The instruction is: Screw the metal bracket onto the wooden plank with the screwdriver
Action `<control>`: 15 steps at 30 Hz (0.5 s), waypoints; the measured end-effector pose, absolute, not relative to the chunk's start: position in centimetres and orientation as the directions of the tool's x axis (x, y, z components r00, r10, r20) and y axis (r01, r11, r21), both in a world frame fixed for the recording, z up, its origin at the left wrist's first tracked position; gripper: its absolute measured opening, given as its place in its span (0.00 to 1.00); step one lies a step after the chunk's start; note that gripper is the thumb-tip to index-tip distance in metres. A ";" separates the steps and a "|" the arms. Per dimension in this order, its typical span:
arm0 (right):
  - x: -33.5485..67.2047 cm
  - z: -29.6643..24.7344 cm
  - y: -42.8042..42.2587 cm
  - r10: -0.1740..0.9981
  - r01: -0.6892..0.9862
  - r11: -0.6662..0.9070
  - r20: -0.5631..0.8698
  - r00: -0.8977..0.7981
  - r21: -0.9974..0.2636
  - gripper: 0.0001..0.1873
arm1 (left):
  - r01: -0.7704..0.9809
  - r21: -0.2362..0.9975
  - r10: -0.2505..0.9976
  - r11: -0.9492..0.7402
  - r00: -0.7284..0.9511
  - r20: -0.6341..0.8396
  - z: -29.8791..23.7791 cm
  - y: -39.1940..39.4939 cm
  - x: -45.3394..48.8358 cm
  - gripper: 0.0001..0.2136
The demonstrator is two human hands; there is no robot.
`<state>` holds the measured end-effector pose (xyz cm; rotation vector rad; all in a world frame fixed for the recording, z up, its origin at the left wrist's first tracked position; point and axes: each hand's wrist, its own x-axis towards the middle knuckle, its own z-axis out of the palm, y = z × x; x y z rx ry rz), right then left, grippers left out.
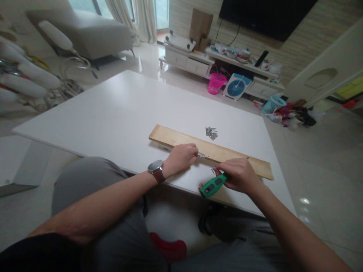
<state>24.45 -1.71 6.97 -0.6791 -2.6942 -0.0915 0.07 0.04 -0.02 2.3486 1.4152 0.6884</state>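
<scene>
Left hand (pixel 183 155) is tightly pinching a small metal piece (pixel 201 155) at the near edge of the wooden plank (pixel 176 136); my right hand (pixel 239 173) is gripping a green screwdriver (pixel 213 186). Beyond the plank, on the same white table (pixel 107 109), metal plates (pixel 211 133) are lying. Past the table's far edge, a pink basket (pixel 216 84) is standing.

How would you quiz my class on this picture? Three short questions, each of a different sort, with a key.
1. Multiple choice: What grips the green-handled tool?
A) the left hand
B) the right hand
C) both hands together

2. True or false: Seen from the person, the pile of metal pieces lies beyond the wooden board.

3. Fill the gap: Past the white table, the basket just left of the fan is ___.

Key: 1. B; 2. True; 3. Pink
</scene>
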 end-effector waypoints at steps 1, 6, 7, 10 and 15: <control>24.4 7.0 -1.7 0.445 0.469 0.883 0.359 -0.820 -0.023 0.17 | 0.735 0.494 0.886 -0.464 0.396 0.241 -0.1 0.1 0.1 0.08; 24.5 7.0 -1.7 0.439 0.467 0.884 0.350 -0.828 -0.003 0.17 | 0.736 0.499 0.889 -0.458 0.393 0.235 -0.1 0.1 0.1 0.07; 24.5 6.9 -1.7 0.438 0.467 0.884 0.348 -0.829 -0.003 0.17 | 0.737 0.500 0.890 -0.455 0.391 0.234 0.0 0.1 0.1 0.07; 24.5 6.8 -1.7 0.440 0.467 0.884 0.348 -0.828 -0.005 0.17 | 0.736 0.502 0.891 -0.454 0.390 0.234 0.0 0.1 0.1 0.07; 24.5 6.8 -1.7 0.442 0.469 0.883 0.349 -0.827 -0.008 0.16 | 0.734 0.503 0.890 -0.456 0.392 0.234 0.1 0.0 0.1 0.07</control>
